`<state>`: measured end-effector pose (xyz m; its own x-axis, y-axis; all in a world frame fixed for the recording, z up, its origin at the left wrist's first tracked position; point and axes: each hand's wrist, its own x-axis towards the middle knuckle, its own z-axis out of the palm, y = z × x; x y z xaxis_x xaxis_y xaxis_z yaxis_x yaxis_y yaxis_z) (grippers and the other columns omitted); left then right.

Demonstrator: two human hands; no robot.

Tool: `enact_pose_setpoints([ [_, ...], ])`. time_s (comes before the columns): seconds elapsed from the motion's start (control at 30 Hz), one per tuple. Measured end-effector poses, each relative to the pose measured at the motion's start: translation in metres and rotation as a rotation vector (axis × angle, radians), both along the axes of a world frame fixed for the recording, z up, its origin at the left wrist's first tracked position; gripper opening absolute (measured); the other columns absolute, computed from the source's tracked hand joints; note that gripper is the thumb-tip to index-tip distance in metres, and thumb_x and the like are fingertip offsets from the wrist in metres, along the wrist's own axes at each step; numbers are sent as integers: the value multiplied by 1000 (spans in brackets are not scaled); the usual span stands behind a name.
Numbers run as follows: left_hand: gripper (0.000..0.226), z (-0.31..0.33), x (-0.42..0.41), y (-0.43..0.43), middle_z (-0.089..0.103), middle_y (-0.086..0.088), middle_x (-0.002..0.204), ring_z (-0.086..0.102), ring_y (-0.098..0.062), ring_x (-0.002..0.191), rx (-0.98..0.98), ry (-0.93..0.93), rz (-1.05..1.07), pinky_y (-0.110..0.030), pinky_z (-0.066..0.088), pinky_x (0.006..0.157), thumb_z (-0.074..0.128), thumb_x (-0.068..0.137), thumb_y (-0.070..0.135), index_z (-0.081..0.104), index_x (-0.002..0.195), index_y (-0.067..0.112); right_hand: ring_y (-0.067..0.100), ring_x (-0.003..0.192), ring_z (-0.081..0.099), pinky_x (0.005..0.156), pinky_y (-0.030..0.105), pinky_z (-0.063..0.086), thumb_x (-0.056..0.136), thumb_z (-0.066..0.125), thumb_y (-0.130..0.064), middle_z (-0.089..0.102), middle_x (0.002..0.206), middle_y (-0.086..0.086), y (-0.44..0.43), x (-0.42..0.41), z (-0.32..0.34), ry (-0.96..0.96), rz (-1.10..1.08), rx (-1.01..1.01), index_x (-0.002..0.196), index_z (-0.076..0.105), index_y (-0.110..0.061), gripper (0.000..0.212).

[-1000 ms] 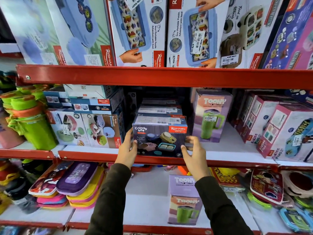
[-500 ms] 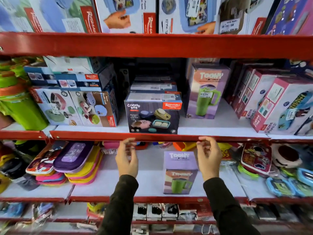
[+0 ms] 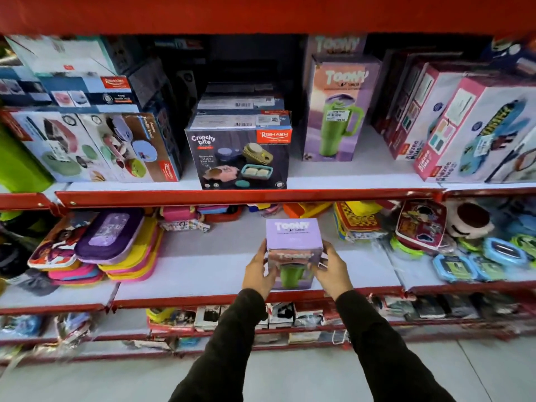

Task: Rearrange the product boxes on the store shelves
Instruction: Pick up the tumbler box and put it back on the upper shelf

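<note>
A purple Toony tumbler box stands upright on the lower shelf near its front edge. My left hand presses its left side and my right hand its right side, so both hold it. On the shelf above stands a dark Crunchy Bite box at the front edge, with similar boxes stacked behind it. A second, taller Toony tumbler box stands to the right of that stack.
Lunch-set boxes fill the upper shelf's left, pink Kidzee boxes its right. Flat colourful pouches are piled left on the lower shelf, lunch boxes and small blue containers right. The red shelf lip overhangs the held box.
My hands left the Crunchy Bite box on the upper shelf, dropped to the lower shelf and closed on the purple Toony box. The view tilted downward.
</note>
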<state>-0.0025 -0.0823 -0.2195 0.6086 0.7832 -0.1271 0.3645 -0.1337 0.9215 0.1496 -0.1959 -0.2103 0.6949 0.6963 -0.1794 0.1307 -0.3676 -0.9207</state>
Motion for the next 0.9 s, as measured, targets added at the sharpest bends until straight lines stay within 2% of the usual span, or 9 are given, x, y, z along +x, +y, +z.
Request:
enact_pose_setpoints([
  [0.1,63,16,-8,-3,60,-12,142,61,-30,124,27,-77,52,-43,54,102,64,95,19,38,152,26,26,111,63,94,31,53,87,73,4,63,125,1,-11,5,16,-1,19,73,141,50,-20,64],
  [0.2,65,39,-19,-5,63,1,138,63,-19,115,115,-163,57,-36,57,93,74,85,30,50,145,30,26,115,68,96,39,59,77,83,0,65,120,-13,-24,13,38,-49,28,164,119,58,-41,64],
  [0.3,69,60,-26,-3,69,7,126,69,-12,108,270,-217,67,-35,61,90,75,71,49,59,136,32,25,111,71,91,44,61,65,91,-23,70,121,-12,-39,18,72,-106,61,208,110,60,-53,62],
  [0.4,65,83,-26,-3,68,4,108,68,-8,95,365,-291,76,-31,62,77,79,70,47,62,132,37,30,98,74,82,46,63,65,92,-22,75,114,-4,-48,22,103,-141,80,273,109,63,-48,58],
  [0.5,61,112,-18,0,65,-3,96,60,-3,91,484,-365,100,-16,50,81,77,74,47,65,131,29,23,87,73,76,43,61,70,89,-20,76,105,-1,-47,22,130,-194,80,348,108,64,-40,51],
  [0.63,56,155,-9,-1,67,-3,102,62,-10,97,528,-442,101,-15,45,87,74,79,49,67,129,23,13,81,70,72,30,61,67,83,-40,76,107,4,-48,17,167,-272,14,493,107,68,-41,42],
  [0.73,50,182,-4,0,67,1,111,58,7,104,545,-510,93,-6,40,92,64,86,47,64,131,24,17,80,73,75,28,61,70,82,-44,76,109,10,-45,17,191,-320,-56,600,108,71,-37,40],
  [0.8,50,198,1,3,66,1,111,56,10,105,539,-534,74,-4,39,92,60,89,44,63,134,21,15,84,74,74,27,61,74,85,-40,77,109,7,-42,18,206,-343,-101,642,110,73,-31,39],
  [0.9,51,209,6,4,63,10,110,58,6,109,520,-551,60,-7,40,94,59,90,43,62,135,19,0,94,72,73,18,59,81,84,-28,75,113,-4,-40,20,218,-352,-127,665,114,73,-26,35],
])
